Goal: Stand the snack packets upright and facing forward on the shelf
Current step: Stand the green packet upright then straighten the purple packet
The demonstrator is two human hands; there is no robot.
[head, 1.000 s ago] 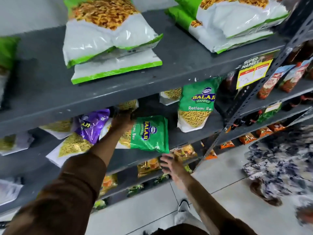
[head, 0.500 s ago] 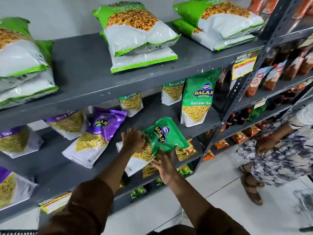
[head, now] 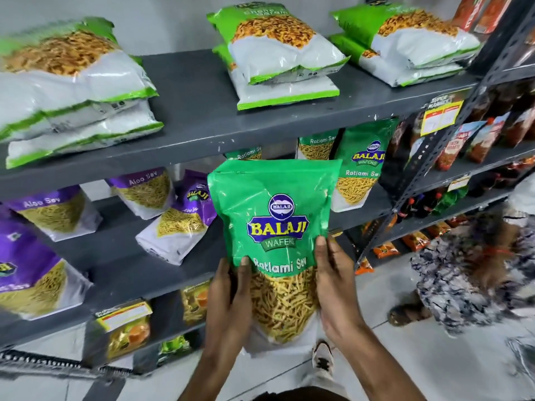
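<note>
I hold a green Balaji Ratlami Sev packet upright in front of the middle grey shelf, its printed front facing me. My left hand grips its lower left edge and my right hand grips its lower right edge. Another green Ratlami Sev packet stands upright on that shelf to the right, with two more behind it. A purple Aloo Sev packet leans tilted on the shelf to the left of the held packet.
Purple Aloo Sev packets stand along the middle shelf's left. Large green-and-white bags lie stacked flat on the top shelf. A perforated upright post bounds the shelf on the right. A person in patterned clothing stands at right.
The green packet has come off the shelf, where it lay on its side, and now stands upright in both hands, closer to me. The view has tilted back and widened.
</note>
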